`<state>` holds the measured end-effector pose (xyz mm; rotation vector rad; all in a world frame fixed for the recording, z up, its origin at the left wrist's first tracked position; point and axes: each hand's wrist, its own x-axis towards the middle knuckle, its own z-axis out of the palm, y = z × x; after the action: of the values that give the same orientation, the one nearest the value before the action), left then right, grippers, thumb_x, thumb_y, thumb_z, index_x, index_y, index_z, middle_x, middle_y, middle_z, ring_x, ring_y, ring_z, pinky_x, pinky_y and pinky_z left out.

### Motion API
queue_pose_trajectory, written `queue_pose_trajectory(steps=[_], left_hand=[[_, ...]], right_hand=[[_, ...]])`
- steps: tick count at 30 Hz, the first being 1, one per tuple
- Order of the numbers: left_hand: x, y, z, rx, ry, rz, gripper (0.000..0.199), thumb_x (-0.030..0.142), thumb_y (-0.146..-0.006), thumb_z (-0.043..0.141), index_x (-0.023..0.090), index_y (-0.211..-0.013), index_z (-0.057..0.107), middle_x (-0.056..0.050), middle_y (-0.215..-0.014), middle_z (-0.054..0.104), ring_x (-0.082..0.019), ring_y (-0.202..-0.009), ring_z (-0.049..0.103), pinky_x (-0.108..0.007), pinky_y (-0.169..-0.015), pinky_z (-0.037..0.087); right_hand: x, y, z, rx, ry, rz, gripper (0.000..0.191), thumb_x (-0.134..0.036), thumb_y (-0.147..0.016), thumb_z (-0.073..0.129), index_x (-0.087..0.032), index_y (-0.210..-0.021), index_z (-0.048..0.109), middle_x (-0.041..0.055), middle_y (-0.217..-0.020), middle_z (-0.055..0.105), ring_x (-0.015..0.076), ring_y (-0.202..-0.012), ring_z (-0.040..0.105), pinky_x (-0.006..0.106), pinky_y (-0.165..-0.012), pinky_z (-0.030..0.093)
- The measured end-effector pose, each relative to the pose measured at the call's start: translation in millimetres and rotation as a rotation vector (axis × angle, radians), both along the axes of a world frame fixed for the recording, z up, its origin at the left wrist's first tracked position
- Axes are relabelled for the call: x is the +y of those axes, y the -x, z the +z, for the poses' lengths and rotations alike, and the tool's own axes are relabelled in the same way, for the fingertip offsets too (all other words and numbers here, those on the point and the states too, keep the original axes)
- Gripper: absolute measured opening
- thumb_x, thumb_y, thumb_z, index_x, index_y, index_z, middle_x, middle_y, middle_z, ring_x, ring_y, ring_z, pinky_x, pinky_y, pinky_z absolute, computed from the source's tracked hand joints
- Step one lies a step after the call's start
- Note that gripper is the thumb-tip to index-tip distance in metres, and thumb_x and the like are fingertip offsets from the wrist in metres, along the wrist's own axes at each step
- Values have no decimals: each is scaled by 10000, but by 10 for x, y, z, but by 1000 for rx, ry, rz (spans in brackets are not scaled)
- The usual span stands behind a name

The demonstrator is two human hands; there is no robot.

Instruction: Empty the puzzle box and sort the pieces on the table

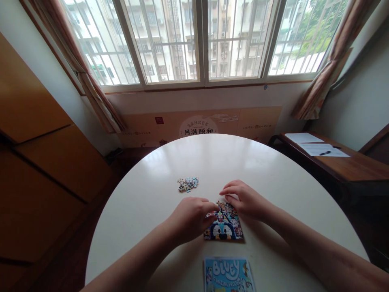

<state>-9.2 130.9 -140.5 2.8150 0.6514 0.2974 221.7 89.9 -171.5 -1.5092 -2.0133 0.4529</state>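
A partly assembled jigsaw puzzle [224, 230] lies on the white round table, showing a blue cartoon dog's face among many small colourful figures. Over its left side, my left hand [193, 214] hovers or rests with thumb and forefinger apart; no piece can be made out between them. My right hand [240, 195] is by the puzzle's top right corner, its fingers stretched loosely to the left and nothing visible in them. Beyond my left hand, loose puzzle pieces [188, 184] lie in a small heap. Part of the puzzle's left edge is hidden by my left hand.
A blue "Bluey" card or booklet [227, 272] lies near me on the round table [136, 194]. To the right, a wooden desk [358, 166] holds papers [322, 149] and dark pens. Orange cabinets [36, 162] stand on the left, and a barred window is ahead.
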Motion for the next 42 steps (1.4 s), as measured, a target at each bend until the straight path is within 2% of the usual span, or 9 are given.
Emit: queue_pose_trajectory(steps=[6, 13, 19, 25, 34, 40, 42], left_hand=[[-23, -20, -22, 98, -66, -19, 143, 257, -895, 626, 253, -1003, 719, -16, -785, 709, -196, -663, 640, -284, -567, 380], [2, -22, -56, 113, -70, -33, 137, 305, -922, 594, 270, -969, 718, 4, -758, 689, -181, -646, 621, -272, -564, 356], [-9, -26, -30, 113, -65, -38, 127, 294, -920, 597, 280, -958, 717, 16, -752, 684, -174, -642, 615, -271, -560, 351], [-13, -30, -25, 108, -51, -33, 134, 284, -908, 613, 280, -977, 728, 11, -761, 698, -177, -664, 634, -266, -570, 369], [-15, -35, -25, 94, -44, -34, 141, 275, -904, 617, 278, -987, 732, 6, -782, 712, -179, -675, 644, -265, -585, 397], [-7, -30, -52, 78, -37, -45, 250, 232, -883, 629, 317, -1106, 704, 16, -811, 709, -176, -678, 644, -264, -591, 397], [-10, -34, -43, 92, -35, -45, 236, 225, -883, 622, 317, -1079, 715, 17, -797, 705, -173, -668, 639, -263, -583, 387]], right_hand=[[-36, 68, -44, -121, -79, 121, 230, -228, -913, 563, -240, -1055, 744, 67, -1153, 657, 216, -1132, 575, 439, -1037, 431], [7, 49, -118, -26, -93, 119, 149, -192, -850, 639, -234, -956, 735, 46, -1149, 661, 209, -1150, 576, 433, -1070, 398], [4, 80, -65, 53, -80, 125, 126, -137, -832, 635, -218, -886, 716, 19, -992, 691, 171, -1023, 609, 390, -1041, 404], [13, 74, -61, 77, -63, 126, 102, -137, -828, 648, -209, -858, 714, 9, -913, 692, 167, -990, 605, 358, -989, 416], [6, 34, -18, 97, 6, 135, 170, -132, -838, 652, -227, -934, 755, 18, -914, 718, 155, -939, 605, 333, -934, 444], [-6, 31, -42, 119, 39, 73, 284, -111, -822, 653, -260, -1045, 748, 25, -971, 719, 169, -989, 593, 349, -940, 459], [-11, 38, -39, 123, 46, 69, 306, -102, -822, 648, -261, -1065, 742, 25, -972, 717, 170, -993, 590, 354, -946, 459]])
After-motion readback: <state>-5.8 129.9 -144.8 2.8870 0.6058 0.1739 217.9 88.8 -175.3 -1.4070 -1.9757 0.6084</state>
